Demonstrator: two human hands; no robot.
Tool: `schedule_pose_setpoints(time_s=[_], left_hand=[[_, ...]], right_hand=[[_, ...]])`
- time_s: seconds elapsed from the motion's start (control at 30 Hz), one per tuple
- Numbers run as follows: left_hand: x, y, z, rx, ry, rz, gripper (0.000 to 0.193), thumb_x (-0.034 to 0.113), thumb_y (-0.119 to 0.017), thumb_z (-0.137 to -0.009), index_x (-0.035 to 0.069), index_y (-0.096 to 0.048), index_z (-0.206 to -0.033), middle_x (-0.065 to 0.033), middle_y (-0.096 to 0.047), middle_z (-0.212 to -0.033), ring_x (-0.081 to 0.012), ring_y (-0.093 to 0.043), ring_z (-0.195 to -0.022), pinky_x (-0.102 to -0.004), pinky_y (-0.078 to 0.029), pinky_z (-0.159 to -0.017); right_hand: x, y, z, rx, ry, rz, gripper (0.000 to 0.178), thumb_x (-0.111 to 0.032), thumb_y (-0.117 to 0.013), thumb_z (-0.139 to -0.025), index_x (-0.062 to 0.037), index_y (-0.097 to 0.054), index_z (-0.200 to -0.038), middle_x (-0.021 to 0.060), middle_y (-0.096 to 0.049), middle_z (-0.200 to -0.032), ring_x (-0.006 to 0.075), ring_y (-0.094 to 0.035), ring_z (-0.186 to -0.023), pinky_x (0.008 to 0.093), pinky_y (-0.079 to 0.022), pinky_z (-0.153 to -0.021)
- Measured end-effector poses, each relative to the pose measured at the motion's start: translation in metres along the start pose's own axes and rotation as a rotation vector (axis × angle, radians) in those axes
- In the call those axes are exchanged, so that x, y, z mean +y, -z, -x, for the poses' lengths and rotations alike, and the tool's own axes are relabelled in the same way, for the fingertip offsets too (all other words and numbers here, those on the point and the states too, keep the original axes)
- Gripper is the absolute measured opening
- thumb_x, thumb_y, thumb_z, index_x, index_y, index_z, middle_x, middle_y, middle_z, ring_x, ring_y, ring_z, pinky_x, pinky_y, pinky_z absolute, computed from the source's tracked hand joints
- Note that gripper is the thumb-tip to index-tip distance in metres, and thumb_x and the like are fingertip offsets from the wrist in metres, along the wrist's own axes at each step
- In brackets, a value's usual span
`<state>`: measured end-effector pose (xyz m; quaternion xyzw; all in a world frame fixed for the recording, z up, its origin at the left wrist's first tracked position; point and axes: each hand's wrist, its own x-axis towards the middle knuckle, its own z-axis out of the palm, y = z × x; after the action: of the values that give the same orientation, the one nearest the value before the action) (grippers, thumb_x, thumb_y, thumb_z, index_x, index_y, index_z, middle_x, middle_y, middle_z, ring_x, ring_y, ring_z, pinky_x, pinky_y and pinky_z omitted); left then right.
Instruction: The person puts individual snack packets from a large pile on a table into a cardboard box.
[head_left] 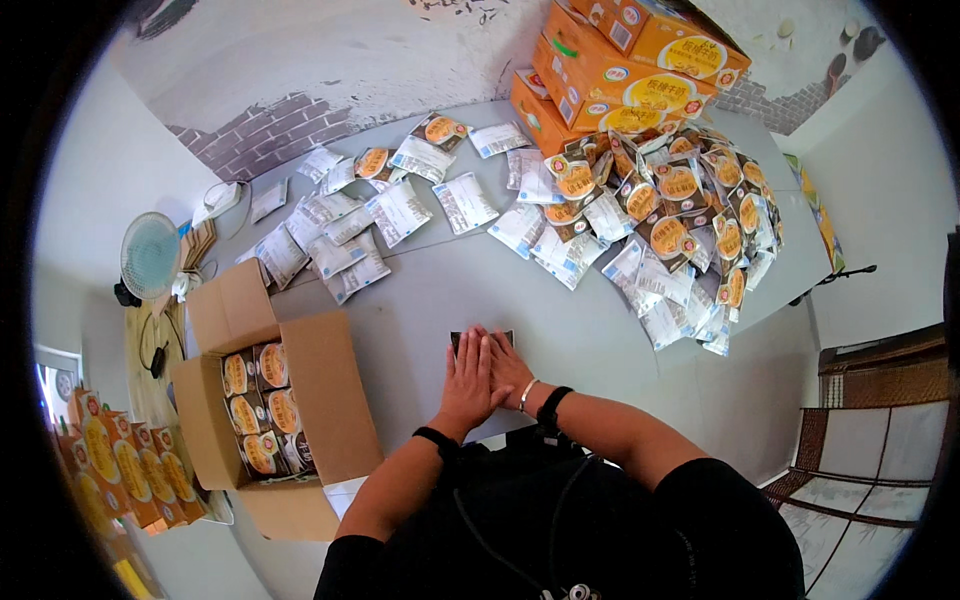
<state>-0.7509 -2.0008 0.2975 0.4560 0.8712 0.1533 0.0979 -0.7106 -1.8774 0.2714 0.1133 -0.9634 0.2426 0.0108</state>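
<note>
A dark packet [456,341] lies on the grey table near its front edge, mostly hidden under my hands. My left hand [466,382] rests flat on it with the fingers stretched forward. Beside it and partly overlapping, my right hand [509,372] also presses flat on the packet, fingers extended. Neither hand grasps anything. To the left stands an open cardboard box [345,400] holding rows of brown packets [283,410] with orange round pictures.
A large heap of brown-and-orange packets [668,240] covers the table's right side. Several white-backed packets [398,212] lie scattered at the back left. Orange cartons [610,85] are stacked behind the heap. A round fan [150,255] and orange bags [130,465] are far left.
</note>
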Motion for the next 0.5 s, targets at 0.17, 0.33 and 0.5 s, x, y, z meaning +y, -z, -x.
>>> schedule_pose_setpoints(time_s=[0.17, 0.33, 0.5], left_hand=[[-0.009, -0.008, 0.004, -0.045, 0.083, -0.021, 0.090, 0.059, -0.043, -0.079, -0.001, -0.010, -0.137, -0.0214, -0.009, -0.143, -0.0336, -0.004, -0.134, -0.0506, 0.001, -0.105], [-0.026, -0.019, 0.009, -0.021, 0.050, 0.020, 0.092, 0.062, -0.040, -0.078, -0.001, -0.009, -0.137, -0.0205, -0.010, -0.143, -0.0337, -0.005, -0.133, -0.0504, -0.001, -0.105], [-0.027, -0.020, 0.009, -0.058, 0.060, 0.010, 0.093, 0.063, -0.039, -0.078, -0.002, -0.009, -0.137, -0.0201, -0.010, -0.143, -0.0327, -0.005, -0.134, -0.0484, -0.003, -0.106]], right_hand=[[-0.003, -0.007, -0.004, -0.025, -0.029, 0.041, 0.067, -0.038, -0.038, -0.083, -0.0034, -0.019, -0.137, 0.0198, -0.012, -0.142, 0.0353, -0.006, -0.132, 0.0507, -0.003, -0.105], [-0.006, -0.008, -0.002, -0.036, -0.081, 0.210, 0.064, -0.034, -0.038, -0.083, -0.0008, -0.023, -0.135, 0.0180, -0.017, -0.142, 0.0311, -0.008, -0.133, 0.0457, -0.004, -0.107], [-0.002, -0.016, -0.001, -0.043, -0.094, 0.286, 0.061, -0.031, -0.037, -0.083, 0.0004, -0.025, -0.134, 0.0176, -0.020, -0.141, 0.0302, -0.010, -0.133, 0.0451, -0.005, -0.107]])
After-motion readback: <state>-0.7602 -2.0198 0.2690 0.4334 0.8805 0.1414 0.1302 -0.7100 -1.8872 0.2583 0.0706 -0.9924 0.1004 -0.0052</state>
